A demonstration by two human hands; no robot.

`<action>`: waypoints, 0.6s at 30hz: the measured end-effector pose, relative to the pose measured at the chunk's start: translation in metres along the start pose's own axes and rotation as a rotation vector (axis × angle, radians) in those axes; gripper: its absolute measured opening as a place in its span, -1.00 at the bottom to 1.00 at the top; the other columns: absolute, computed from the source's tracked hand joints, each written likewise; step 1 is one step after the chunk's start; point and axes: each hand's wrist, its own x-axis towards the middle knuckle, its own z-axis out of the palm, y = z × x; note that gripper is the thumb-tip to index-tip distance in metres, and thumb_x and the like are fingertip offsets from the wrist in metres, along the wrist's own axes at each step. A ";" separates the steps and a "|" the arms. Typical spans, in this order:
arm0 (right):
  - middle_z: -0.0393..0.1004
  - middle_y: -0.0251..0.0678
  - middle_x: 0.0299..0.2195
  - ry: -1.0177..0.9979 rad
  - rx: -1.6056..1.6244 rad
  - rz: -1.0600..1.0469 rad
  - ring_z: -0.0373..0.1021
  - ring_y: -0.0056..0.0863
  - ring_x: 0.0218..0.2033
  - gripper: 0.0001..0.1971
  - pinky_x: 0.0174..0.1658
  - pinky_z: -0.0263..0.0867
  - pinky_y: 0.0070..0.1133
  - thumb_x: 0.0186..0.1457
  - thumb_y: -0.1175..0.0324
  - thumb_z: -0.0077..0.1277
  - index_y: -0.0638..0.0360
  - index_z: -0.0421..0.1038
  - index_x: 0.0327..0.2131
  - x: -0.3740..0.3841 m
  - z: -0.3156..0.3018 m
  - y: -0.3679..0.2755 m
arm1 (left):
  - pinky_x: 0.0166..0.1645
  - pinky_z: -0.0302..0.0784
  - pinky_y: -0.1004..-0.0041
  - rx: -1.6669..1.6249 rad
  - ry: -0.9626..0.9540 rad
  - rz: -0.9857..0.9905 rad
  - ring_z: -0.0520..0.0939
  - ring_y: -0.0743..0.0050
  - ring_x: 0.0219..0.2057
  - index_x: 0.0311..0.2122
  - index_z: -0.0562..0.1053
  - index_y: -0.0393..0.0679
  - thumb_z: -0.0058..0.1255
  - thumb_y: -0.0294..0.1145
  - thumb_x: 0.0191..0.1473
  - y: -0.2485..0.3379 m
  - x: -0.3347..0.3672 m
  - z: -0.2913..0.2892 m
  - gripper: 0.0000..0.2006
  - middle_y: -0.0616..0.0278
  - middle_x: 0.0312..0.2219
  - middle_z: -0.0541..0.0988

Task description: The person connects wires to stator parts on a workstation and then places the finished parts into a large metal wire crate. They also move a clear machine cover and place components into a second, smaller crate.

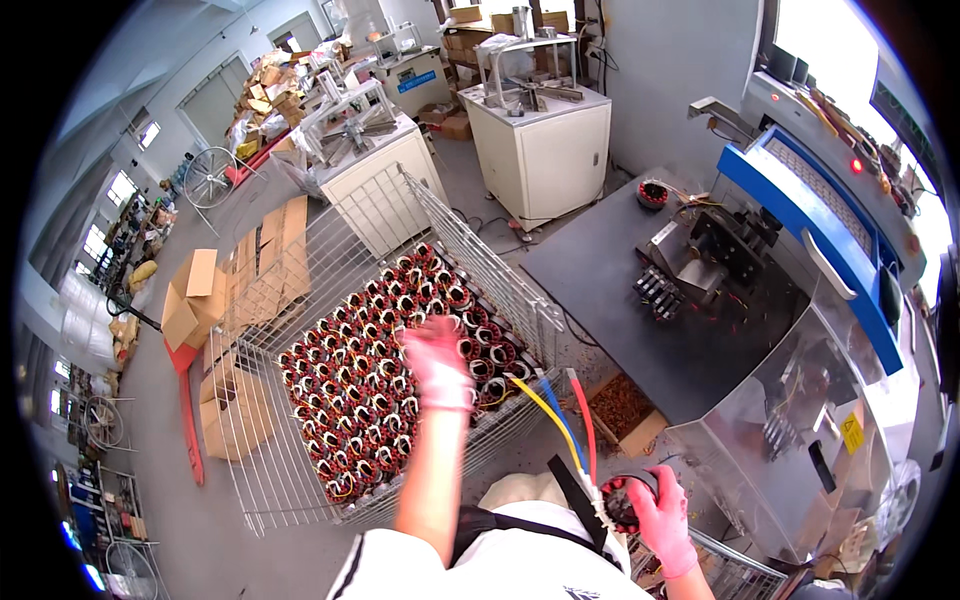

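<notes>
Head | right hand (660,515) fingers wrap stator (625,500) – left hand (437,362) over cage (480,255)

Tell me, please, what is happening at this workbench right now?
A person in pink gloves stands between a wire-mesh cage packed with copper-wound motor stators and a grey bench. The left hand reaches out over the stators in the cage. The right hand holds one stator with yellow, blue and red leads at waist level.
</notes>
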 end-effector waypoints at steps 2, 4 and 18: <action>0.53 -0.09 -0.39 0.114 -0.011 0.001 0.49 -0.33 -0.36 -0.70 -0.22 0.38 -0.45 0.07 0.28 0.02 0.32 0.35 -0.20 0.014 -0.022 0.014 | 0.19 0.27 0.16 0.376 0.058 0.049 0.44 0.28 -0.04 -0.14 0.32 -0.17 -0.18 -0.23 0.22 0.028 0.035 0.032 -0.76 0.13 -0.10 0.41; 0.52 -0.04 -0.37 0.264 -0.210 -0.017 0.47 -0.24 -0.33 -0.66 -0.22 0.36 -0.42 0.09 0.21 0.01 0.26 0.35 -0.16 0.044 -0.028 0.037 | 0.27 0.15 0.16 1.149 0.227 -0.233 0.34 0.35 0.08 0.08 0.26 -0.12 -0.17 -0.20 0.21 0.028 0.038 0.037 -0.62 0.15 0.08 0.31; 0.48 0.01 -0.29 0.259 -0.244 -0.024 0.47 -0.09 -0.25 -0.53 -0.19 0.38 -0.39 0.07 0.11 0.07 0.32 0.33 -0.10 0.194 -0.016 -0.024 | -0.51 0.24 0.72 1.274 -0.125 -0.150 0.34 0.81 -0.61 -0.16 0.40 -0.26 0.28 -0.41 -0.04 -0.117 0.133 0.073 -0.64 0.43 -0.56 0.43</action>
